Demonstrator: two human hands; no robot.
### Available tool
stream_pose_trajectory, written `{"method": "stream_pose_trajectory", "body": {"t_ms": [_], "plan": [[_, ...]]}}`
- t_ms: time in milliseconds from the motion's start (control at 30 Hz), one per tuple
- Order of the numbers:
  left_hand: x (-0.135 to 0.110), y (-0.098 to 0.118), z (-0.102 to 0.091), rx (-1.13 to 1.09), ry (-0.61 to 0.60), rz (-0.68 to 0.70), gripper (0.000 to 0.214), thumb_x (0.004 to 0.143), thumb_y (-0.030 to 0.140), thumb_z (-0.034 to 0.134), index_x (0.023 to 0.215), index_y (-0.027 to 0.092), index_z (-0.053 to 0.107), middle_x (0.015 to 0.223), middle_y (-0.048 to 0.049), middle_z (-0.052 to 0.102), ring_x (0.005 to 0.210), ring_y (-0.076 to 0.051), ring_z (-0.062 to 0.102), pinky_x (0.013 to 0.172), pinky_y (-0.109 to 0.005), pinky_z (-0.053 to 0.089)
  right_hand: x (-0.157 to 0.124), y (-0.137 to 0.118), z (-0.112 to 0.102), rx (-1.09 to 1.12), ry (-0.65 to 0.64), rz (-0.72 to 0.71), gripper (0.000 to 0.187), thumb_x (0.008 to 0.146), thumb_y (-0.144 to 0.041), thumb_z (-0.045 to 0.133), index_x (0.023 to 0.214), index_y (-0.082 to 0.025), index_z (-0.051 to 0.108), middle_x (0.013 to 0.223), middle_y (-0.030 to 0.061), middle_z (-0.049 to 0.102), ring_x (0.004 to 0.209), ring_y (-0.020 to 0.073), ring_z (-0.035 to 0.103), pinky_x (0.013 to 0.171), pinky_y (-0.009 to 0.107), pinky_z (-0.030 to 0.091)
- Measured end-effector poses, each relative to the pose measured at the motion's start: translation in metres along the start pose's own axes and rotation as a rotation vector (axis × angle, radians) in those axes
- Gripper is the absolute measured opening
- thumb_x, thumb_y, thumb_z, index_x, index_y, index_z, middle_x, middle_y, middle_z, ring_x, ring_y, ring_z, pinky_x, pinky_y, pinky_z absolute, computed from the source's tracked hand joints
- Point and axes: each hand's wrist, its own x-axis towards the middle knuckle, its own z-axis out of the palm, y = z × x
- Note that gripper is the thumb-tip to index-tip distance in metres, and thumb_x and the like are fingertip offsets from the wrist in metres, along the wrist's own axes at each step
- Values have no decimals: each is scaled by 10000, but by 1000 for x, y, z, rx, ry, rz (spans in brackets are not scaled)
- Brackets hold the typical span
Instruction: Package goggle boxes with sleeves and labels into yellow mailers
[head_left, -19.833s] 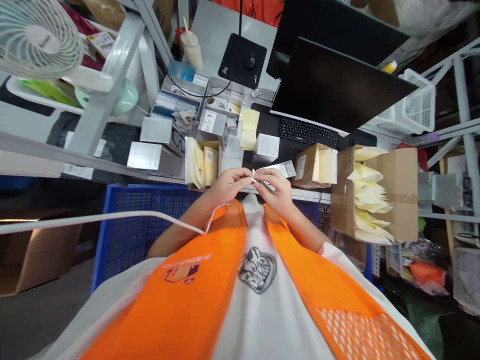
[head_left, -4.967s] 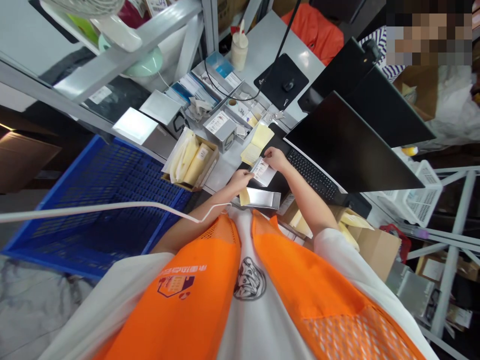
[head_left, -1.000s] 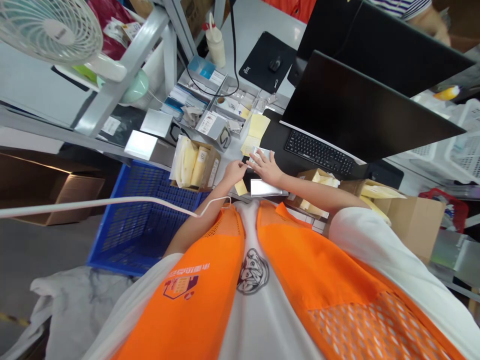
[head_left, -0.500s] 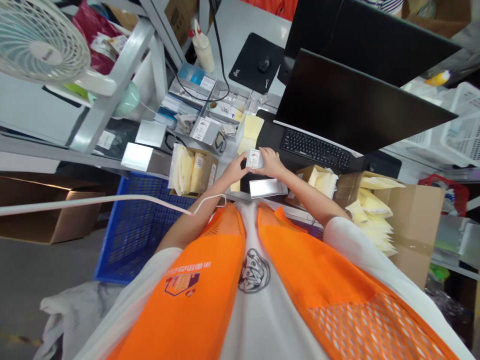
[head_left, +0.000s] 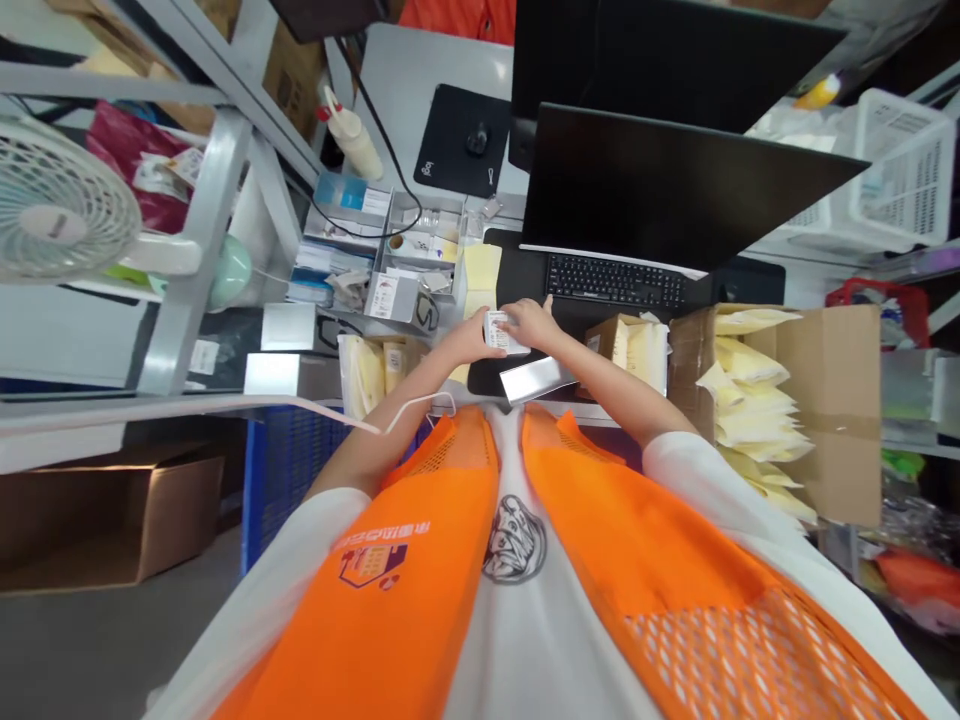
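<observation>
A small white box with a printed label [head_left: 508, 342] is held over the desk mat. My left hand [head_left: 474, 338] is closed on its left side. My right hand [head_left: 531, 324] grips the upper right of it, fingers curled over the label. Just below my right hand, a flat silver box [head_left: 536, 380] lies slightly tilted near the desk's front edge. Yellow paper sheets [head_left: 480, 275] lie behind my left hand. The black keyboard [head_left: 615, 282] is to the right, under the front monitor [head_left: 675, 190].
Left of my hands is an open carton of yellow padded envelopes [head_left: 364, 375]; a smaller carton [head_left: 637, 355] and a large one [head_left: 832, 420] stand right. A grey divided organizer [head_left: 382, 255] sits at back left. A fan [head_left: 56, 215] and a metal post [head_left: 199, 260] border the left.
My right hand's fingers have shifted over the label, and the white box has turned slightly between my hands. The flat silver box lies more tilted. The camera view has swung to the right.
</observation>
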Motion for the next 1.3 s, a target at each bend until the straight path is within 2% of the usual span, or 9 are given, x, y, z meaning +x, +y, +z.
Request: {"method": "stream_pose_trajectory", "body": {"t_ms": [133, 300, 467, 700, 900, 1000, 1067, 1167, 1300], "plan": [[-5, 10, -2, 135, -35, 10, 1260, 700, 553, 831, 1634, 29, 169, 1404, -279, 598, 1276, -432, 606, 967, -404, 488, -23, 0, 5, -50, -77, -16, 920, 864, -477, 719, 1628, -177, 304, 1676, 212, 254, 1560, 445, 192, 1184, 801, 63], [3, 11, -14, 247, -150, 97, 1318, 652, 480, 859, 1645, 24, 123, 1385, -262, 623, 1259, -408, 625, 939, -373, 496, -20, 0, 9, -58, -137, -40, 1191, 714, -525, 838, 1656, -162, 207, 1703, 220, 157, 1578, 482, 70, 1179, 802, -8], [11, 4, -21, 329, -189, 149, 1265, 652, 467, 845, 1622, 3, 179, 1407, -275, 603, 1261, -397, 627, 930, -363, 508, -15, 1, 12, -80, -97, -49, 1230, 679, -505, 872, 1652, -130, 220, 1689, 236, 199, 1570, 494, 97, 1183, 796, -27], [10, 10, -26, 367, -217, 191, 1174, 644, 481, 843, 1577, 56, 271, 1386, -252, 621, 1229, -398, 645, 901, -368, 521, -11, 17, 13, -4, -193, -37, 1274, 643, -457, 896, 1666, -230, 170, 1725, 182, 89, 1568, 487, 139, 1203, 776, 82], [10, 12, -24, 349, -163, 164, 984, 642, 501, 860, 1435, 99, 438, 1225, -243, 690, 1105, -441, 685, 864, -413, 519, -15, 5, 13, 22, -76, -3, 1213, 601, -433, 928, 1620, -174, 324, 1682, 203, 248, 1537, 473, 251, 1241, 682, 193], [15, -3, -21, 202, -190, 198, 1055, 592, 502, 897, 1450, 124, 412, 1240, -220, 679, 1117, -430, 672, 869, -418, 516, -15, 11, 11, 150, -66, -56, 1087, 626, -357, 909, 1571, -150, 414, 1650, 193, 315, 1525, 388, 324, 1248, 532, 303], [20, -15, -18, 40, -220, 204, 1093, 565, 468, 916, 1463, 139, 386, 1266, -187, 666, 1113, -378, 667, 877, -393, 513, -12, 16, 10, 241, -40, -54, 933, 648, -296, 875, 1495, -144, 513, 1562, 170, 444, 1454, 330, 437, 1215, 443, 369], [28, -28, -10, -139, -179, 174, 803, 689, 465, 838, 1345, 154, 495, 1123, -110, 699, 970, -280, 672, 807, -339, 495, -4, 16, 13, 358, 40, 49, 676, 645, -257, 837, 1288, -138, 666, 1325, 119, 625, 1260, 294, 582, 1108, 401, 456], [36, -30, 2, -205, 38, 140, 359, 870, 462, 656, 1068, 163, 634, 844, -44, 663, 759, -202, 604, 686, -295, 423, 6, 6, 24, 604, 173, 209, 365, 699, -288, 760, 1025, -130, 720, 1038, 49, 715, 982, 230, 652, 918, 332, 511]]}}
